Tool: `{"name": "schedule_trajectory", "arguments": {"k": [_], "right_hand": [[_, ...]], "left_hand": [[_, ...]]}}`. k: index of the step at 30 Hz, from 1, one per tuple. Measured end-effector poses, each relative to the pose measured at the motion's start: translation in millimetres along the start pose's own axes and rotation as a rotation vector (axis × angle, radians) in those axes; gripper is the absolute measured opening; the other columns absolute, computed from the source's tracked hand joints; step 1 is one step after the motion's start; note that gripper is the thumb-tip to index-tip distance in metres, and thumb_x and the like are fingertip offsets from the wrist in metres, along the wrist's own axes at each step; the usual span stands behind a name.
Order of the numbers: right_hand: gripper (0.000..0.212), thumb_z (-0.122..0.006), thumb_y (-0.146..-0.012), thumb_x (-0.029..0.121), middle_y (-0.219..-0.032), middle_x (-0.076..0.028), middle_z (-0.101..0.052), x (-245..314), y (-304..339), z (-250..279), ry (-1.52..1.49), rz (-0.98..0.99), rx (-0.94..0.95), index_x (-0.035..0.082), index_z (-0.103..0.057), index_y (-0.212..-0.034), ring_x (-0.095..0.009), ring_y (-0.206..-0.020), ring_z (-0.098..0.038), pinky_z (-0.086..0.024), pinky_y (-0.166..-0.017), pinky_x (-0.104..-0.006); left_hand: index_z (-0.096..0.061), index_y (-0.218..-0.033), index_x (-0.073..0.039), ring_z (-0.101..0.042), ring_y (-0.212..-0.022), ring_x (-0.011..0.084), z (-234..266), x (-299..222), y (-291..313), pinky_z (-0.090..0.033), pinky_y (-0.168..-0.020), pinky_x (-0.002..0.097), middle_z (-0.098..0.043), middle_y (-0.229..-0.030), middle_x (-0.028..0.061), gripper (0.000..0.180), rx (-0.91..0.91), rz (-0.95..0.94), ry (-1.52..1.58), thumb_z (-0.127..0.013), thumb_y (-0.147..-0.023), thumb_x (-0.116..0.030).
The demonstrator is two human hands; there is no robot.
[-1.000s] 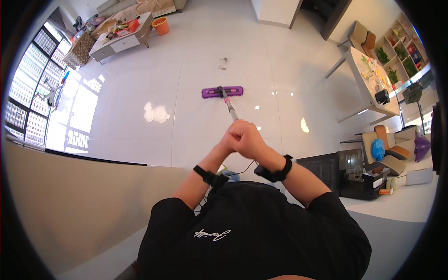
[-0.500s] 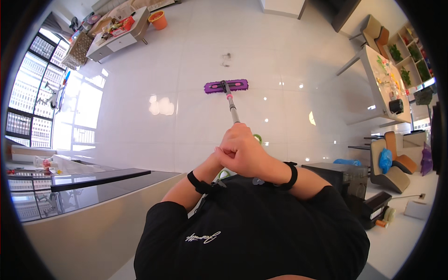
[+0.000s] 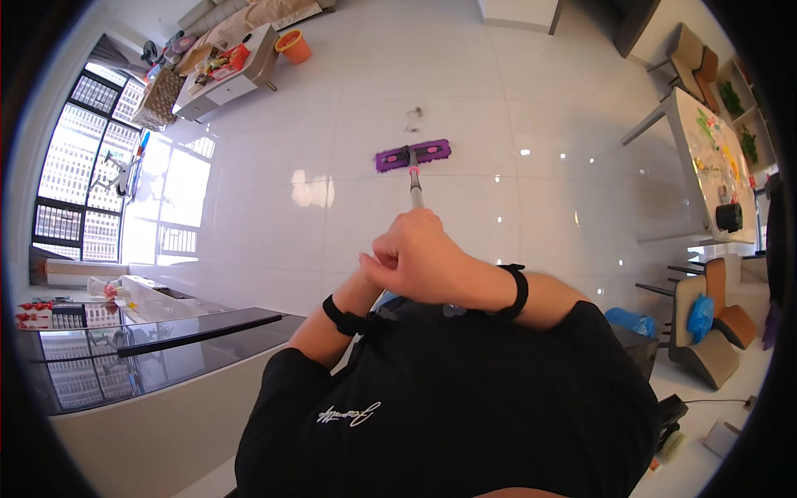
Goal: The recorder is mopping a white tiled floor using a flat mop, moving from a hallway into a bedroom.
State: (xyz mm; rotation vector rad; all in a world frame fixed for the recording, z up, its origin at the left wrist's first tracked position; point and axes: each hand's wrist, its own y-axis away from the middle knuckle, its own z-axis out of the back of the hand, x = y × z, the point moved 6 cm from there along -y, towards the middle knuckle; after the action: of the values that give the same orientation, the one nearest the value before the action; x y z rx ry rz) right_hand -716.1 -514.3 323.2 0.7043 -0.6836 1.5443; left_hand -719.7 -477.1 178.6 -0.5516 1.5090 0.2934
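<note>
A flat mop with a fuzzy purple head point(image 3: 413, 155) lies pressed on the glossy floor in front of me. Its grey pole point(image 3: 417, 196) with a pink collar runs back to my hands. My right hand point(image 3: 423, 256) is closed round the pole, knuckles up, and covers the upper part of it. Close beneath and to the left, my left hand point(image 3: 372, 276) is mostly hidden by the right one; it is closed at the same pole. Both wrists wear black bands. Small dark smudges point(image 3: 414, 119) mark the floor just beyond the mop head.
To my left runs a cabinet with a dark glossy top point(image 3: 199, 340). Far left are a low table point(image 3: 217, 98) and an orange bin point(image 3: 293, 47). On the right stand a cluttered table point(image 3: 682, 153) and chairs point(image 3: 697, 332), one with a blue bag point(image 3: 701, 317).
My hands have moved slightly left and forward with the pole. The view has shifted, so the room's furniture appears further right. The mop head still lies near the smudges.
</note>
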Motion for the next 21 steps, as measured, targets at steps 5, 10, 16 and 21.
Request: {"name": "schedule_trajectory", "arguments": {"k": [5, 10, 16, 21], "right_hand": [[0.034, -0.064, -0.074, 0.014, -0.047, -0.011, -0.044, -13, -13, 24, -0.077, 0.087, -0.17, 0.004, -0.043, -0.048, -0.029, -0.047, -0.044, -0.033, -0.048, -0.0385], [0.032, -0.063, -0.075, 0.01, -0.051, -0.011, -0.046, -66, -32, 17, -0.145, -0.15, -0.056, 0.003, -0.043, -0.051, -0.028, -0.051, -0.045, -0.035, -0.05, -0.0373], [0.025, -0.06, -0.076, 0.004, -0.059, -0.009, -0.049, -44, -33, 60, -0.277, -0.025, -0.035, 0.003, -0.043, -0.058, -0.023, -0.057, -0.047, -0.038, -0.053, -0.0342], [0.02, -0.063, -0.071, 0.012, -0.058, -0.004, -0.04, -61, -65, 59, -0.585, 0.219, -0.173, 0.007, -0.045, -0.063, -0.022, -0.059, -0.045, -0.034, -0.057, -0.0342]], "left_hand": [[-0.054, -0.068, -0.009, -0.053, -0.066, 0.0273, -3, -2, -36, -0.041, -0.058, 0.035, -0.054, -0.067, 0.0069, 0.013, -0.008, 0.01, 0.053, -0.063, -0.067, -0.017], [-0.053, -0.065, -0.009, -0.053, -0.064, 0.0287, 11, -2, -77, -0.04, -0.056, 0.0358, -0.053, -0.065, 0.0078, 0.014, -0.008, 0.012, 0.111, -0.064, -0.064, -0.017], [-0.052, -0.061, -0.008, -0.053, -0.061, 0.0304, 7, -12, -92, -0.04, -0.053, 0.0368, -0.053, -0.062, 0.0089, 0.016, -0.042, 0.005, 0.19, -0.065, -0.061, -0.016], [-0.051, -0.061, -0.007, -0.053, -0.058, 0.0325, 56, -29, -124, -0.038, -0.05, 0.0378, -0.053, -0.059, 0.0101, 0.019, -0.028, -0.426, -0.21, -0.067, -0.057, -0.016]]}}
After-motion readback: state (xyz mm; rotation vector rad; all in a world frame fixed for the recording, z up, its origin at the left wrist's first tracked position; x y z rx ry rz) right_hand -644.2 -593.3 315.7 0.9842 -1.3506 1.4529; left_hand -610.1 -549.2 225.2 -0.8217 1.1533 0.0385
